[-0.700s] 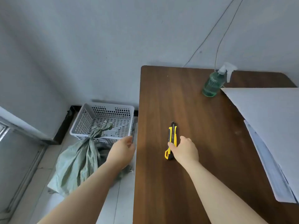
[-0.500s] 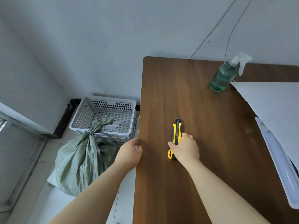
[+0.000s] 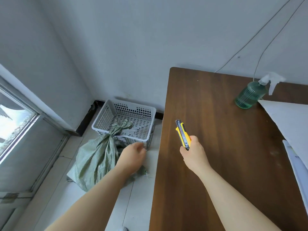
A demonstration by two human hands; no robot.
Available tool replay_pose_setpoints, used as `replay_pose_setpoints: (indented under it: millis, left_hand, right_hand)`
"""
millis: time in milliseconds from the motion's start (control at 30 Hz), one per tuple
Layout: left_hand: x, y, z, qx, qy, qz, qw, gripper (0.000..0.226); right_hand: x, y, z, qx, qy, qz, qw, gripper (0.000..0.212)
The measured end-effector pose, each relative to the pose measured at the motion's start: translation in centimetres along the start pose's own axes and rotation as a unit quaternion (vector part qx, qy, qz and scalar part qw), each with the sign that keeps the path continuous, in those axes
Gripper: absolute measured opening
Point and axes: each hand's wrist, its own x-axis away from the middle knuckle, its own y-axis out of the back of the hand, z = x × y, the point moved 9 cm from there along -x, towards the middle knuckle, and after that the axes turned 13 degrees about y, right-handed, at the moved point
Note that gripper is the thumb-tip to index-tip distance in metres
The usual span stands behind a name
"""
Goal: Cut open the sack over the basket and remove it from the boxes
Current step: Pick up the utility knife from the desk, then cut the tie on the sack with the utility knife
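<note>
A moment ago the yellow knife (image 3: 183,134) lay flat on the table (image 3: 225,130) with my right grip (image 3: 194,153) on top of it. Now my right grip is wrapped round its back end, and the knife is up off the wood, tip pointing away from me. I cannot tell if the blade is out. My left grip (image 3: 133,157) has left the table edge. It hangs loose and holds nothing, near the corner of the white basket (image 3: 123,105). The green sack (image 3: 96,157) sits on the floor, still tied, its knotted top leaning over the basket's near rim. I cannot see the boxes. So I have my tool. Next, I think, I must hold the sack and start cutting.
</note>
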Motion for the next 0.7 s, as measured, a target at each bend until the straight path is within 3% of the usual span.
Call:
replay_pose_setpoints:
  millis: [67, 167, 300, 467, 700]
  left_hand:
    - [0.1, 2.7, 1.0, 0.004, 0.005, -0.025, 1.000, 0.038]
    - [0.0, 6.9, 2.9, 0.005, 0.012, -0.056, 0.998, 0.019]
    - [-1.3, 12.3, 6.4, 0.018, 0.039, -0.101, 0.994, 0.034]
    - [-4.8, 18.2, 10.6, 0.038, 0.056, -0.124, 0.990, 0.032]
    - [-15.6, 22.8, 16.1, 0.019, 0.070, -0.085, 0.994, 0.027]
  right_hand:
    - [-0.3, -0.7, 2.4, -0.011, 0.026, 0.009, 1.000, 0.026]
    - [-0.8, -2.0, 6.2, -0.016, 0.059, 0.016, 0.998, 0.020]
    - [-1.8, -5.2, 10.8, -0.021, 0.090, 0.047, 0.995, 0.019]
    - [-4.2, -11.9, 15.1, -0.074, 0.075, 0.094, 0.990, 0.018]
    - [-10.3, -22.1, 17.9, -0.121, 0.023, 0.071, 0.990, 0.014]
